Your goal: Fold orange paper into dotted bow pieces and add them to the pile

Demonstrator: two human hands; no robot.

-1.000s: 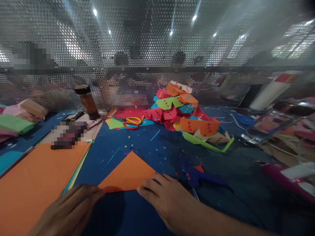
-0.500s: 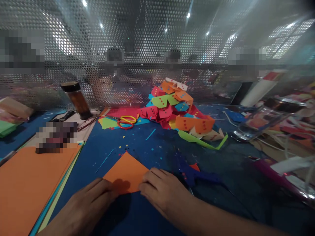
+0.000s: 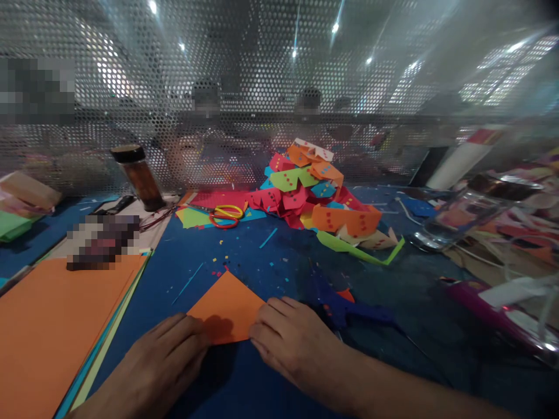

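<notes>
Head view: my left hand (image 3: 159, 364) has slid in beside my right hand (image 3: 290, 343), both now flat, pressing the orange paper (image 3: 227, 308) near the tabletop's (image 3: 262, 256) front edge, gripping nothing.

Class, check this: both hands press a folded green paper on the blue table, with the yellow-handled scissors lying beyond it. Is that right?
Not quite. The head view shows the folded paper is orange, not green. Both the left hand and right hand press it on the blue table, scissors beyond.

A perforated metal screen (image 3: 262, 87) is standing beyond the blue table (image 3: 262, 256), ceiling lights (image 3: 334, 27) glaring through it overhead.
</notes>
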